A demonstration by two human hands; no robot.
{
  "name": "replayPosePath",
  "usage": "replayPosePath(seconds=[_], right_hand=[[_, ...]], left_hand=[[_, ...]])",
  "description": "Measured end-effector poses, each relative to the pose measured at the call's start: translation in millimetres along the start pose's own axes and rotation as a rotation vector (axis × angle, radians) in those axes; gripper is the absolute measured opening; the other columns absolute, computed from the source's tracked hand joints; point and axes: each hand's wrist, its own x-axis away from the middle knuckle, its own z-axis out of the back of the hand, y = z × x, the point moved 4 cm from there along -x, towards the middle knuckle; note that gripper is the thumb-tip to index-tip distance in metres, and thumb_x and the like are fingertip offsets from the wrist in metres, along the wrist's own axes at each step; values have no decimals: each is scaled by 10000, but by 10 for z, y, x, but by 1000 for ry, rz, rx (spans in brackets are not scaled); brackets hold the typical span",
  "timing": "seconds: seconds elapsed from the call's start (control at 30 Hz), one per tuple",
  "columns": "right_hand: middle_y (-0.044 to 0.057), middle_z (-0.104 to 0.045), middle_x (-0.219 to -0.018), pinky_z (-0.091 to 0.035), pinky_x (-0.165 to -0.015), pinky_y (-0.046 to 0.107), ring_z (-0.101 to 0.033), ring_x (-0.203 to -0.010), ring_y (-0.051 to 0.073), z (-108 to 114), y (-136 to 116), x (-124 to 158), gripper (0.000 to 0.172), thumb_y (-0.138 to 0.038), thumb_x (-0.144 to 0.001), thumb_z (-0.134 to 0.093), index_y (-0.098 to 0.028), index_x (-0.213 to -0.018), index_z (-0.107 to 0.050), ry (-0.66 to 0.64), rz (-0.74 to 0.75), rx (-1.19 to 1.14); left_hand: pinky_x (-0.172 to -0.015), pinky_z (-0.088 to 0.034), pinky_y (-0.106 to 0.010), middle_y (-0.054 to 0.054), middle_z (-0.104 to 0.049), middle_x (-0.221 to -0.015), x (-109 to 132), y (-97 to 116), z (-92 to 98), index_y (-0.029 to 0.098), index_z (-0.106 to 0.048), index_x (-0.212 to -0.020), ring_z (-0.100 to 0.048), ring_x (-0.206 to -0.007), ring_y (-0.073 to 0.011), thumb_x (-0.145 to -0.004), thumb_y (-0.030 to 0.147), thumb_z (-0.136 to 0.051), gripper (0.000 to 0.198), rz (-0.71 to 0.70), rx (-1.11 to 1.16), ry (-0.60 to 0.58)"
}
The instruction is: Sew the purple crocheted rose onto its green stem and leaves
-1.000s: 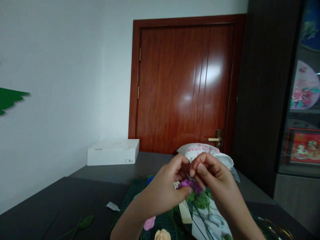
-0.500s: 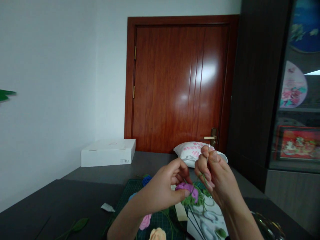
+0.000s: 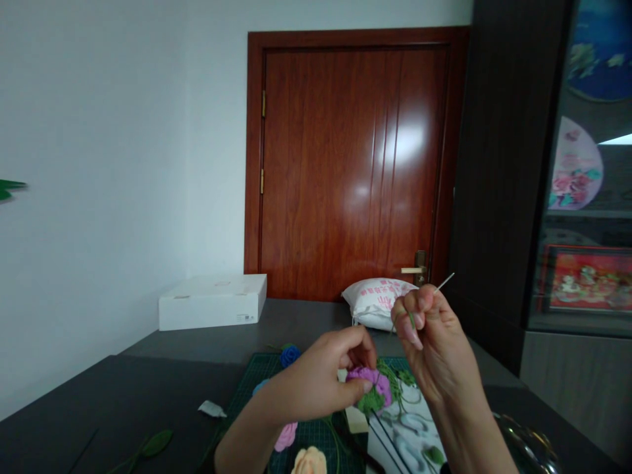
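The left hand [image 3: 316, 382] is closed around a purple yarn flower [image 3: 368, 380], with the thumb pressing on the bloom and the fingers curling behind it. The flower is being held just above a green cutting mat [image 3: 251, 388], with green yarn leaves [image 3: 372, 400] hanging beneath it. The right hand [image 3: 434, 349] is raised above the flower and is pinching a slender needle [image 3: 444, 284] in a narrow grip between thumb and fingertips, the point angled up and away. A green strand [image 3: 411, 320] is showing at those fingers. A pink yarn rose [image 3: 285, 437], a peach yarn rose [image 3: 309, 461] and a blue yarn flower [image 3: 290, 356] are lying on the mat. A white box [image 3: 212, 303] is resting on the table [image 3: 296, 322] beside the wall, and a printed white bag [image 3: 378, 303] is lying near the door [image 3: 345, 164]
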Motion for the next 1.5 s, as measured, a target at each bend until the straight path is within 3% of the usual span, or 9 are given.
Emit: replayPosePath(seconds=[0.1, 0.23, 0.43, 0.67, 0.83, 1.07, 1.27, 1.4, 1.5], right_hand=[[-55, -422, -589, -270, -399, 204, -350, -451, 82, 26, 24, -8, 287, -405, -867, -704, -228, -717, -535, 11, -60, -24], [-39, -537, -623, -228, -360, 184, -354, -405, 53, 65, 130, 3, 262, -444, -855, -709, -206, -790, -619, -11, -189, 4], [4, -679, -669, -227, -379, 180, -323, -358, 21, 45, 263, 56, 306, -471, -800, -755, -173, -798, -684, -29, -319, 49], [30, -698, -656, -223, -419, 202, -302, -384, 34, -26, 261, 89, 334, -495, -786, -759, -169, -758, -691, -60, -328, 90], [27, -697, -674, -241, -411, 200, -310, -392, 38, -28, 256, 103, 322, -494, -784, -763, -177, -801, -704, -32, -311, 80], [-21, -602, -611, -217, -373, 189, -344, -388, 48, 40, 166, 75, 293, -481, -844, -710, -193, -797, -689, 5, -201, 62], [-66, -459, -505, -226, -372, 190, -321, -372, 51, 15, 156, 81, 315, -495, -887, -655, -201, -777, -666, -99, -267, 53], [-26, -555, -613, -270, -415, 201, -399, -451, 64, 32, 77, 83, 253, -448, -885, -675, -201, -897, -725, -217, -274, 244], [-22, -562, -575, -263, -406, 216, -428, -436, 83, 26, 59, 104, 264, -445, -878, -672, -198, -944, -737, -358, -286, 414]], left_hand=[[-745, -487, -273, -22, -612, -896, -12, 1, 64, 153, -583, -904, -609, -812, -142, -732, 17, -603, 220, -1, 102, 69], [-809, -492, -291, -29, -632, -905, -29, 42, 159, 144, -617, -930, -629, -862, -149, -739, 50, -646, 214, -52, 220, 250], [-860, -518, -351, -68, -690, -950, 9, 150, 156, 148, -658, -1006, -651, -910, -193, -750, 132, -713, 263, -58, 148, 452], [-885, -535, -372, -83, -736, -959, -9, 102, 122, 148, -689, -957, -691, -939, -223, -740, 187, -745, 227, -31, 175, 447], [-736, -518, -308, -46, -697, -815, -8, 117, 174, 153, -674, -799, -651, -779, -182, -778, 208, -699, 64, -39, 38, 483], [-700, -495, -291, -31, -671, -772, 9, 98, 285, 149, -681, -801, -630, -734, -167, -794, 184, -669, 38, -12, -85, 488], [-790, -544, -320, -62, -726, -899, 46, 122, 352, 153, -699, -931, -682, -857, -194, -818, 221, -698, 131, -37, 39, 592], [-812, -560, -311, -56, -743, -908, 100, 155, 425, 158, -695, -916, -700, -859, -185, -818, 224, -712, 120, -63, 87, 763], [-824, -571, -317, -68, -753, -937, 133, 187, 438, 153, -691, -938, -711, -888, -194, -816, 224, -719, 144, -76, 131, 805]])
